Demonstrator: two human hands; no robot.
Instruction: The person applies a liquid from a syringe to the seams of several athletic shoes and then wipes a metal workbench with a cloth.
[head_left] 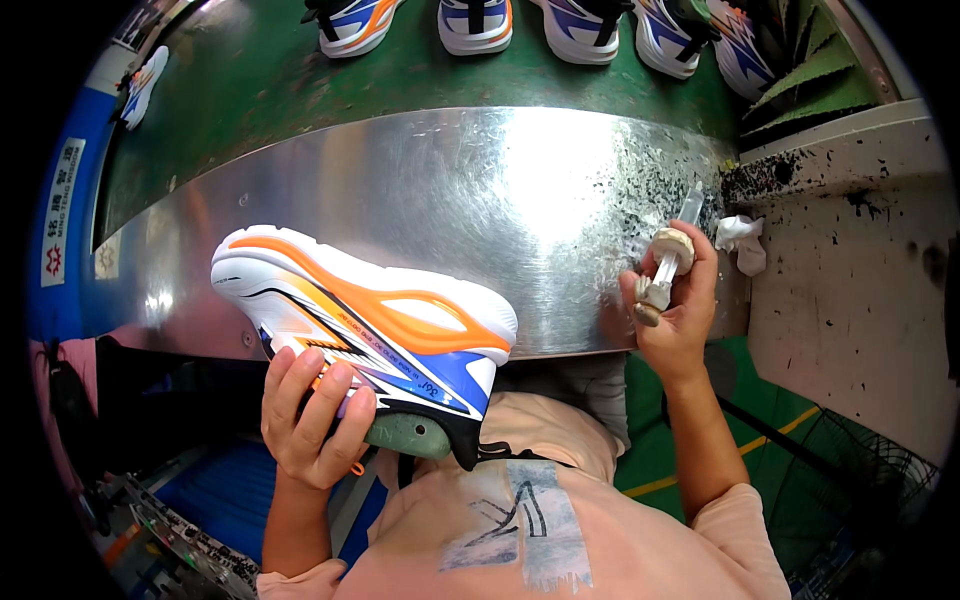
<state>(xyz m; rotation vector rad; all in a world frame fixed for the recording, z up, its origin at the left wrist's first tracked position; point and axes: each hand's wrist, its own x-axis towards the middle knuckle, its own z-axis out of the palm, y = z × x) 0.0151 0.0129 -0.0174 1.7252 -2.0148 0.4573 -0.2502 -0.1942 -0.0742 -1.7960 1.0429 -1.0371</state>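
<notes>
My left hand [318,425] is wrapped round the upper of a sneaker [385,300], which is white, orange and blue. The shoe lies on its side in the air, its white and orange sole toward the far side and its toe to the left. A green shoe last [410,434] shows in its opening. My right hand [690,310] grips a clear syringe-like tool [662,272] with a beige disc round its middle, held over the right end of the metal bench. Sneaker and tool are well apart.
Beneath both hands spans a shiny metal bench top [400,170], speckled black near a crumpled white wad [742,243]. Beyond it, several similar sneakers [475,25] stand on a green belt [270,90]. A stained beige panel [850,290] borders the right side.
</notes>
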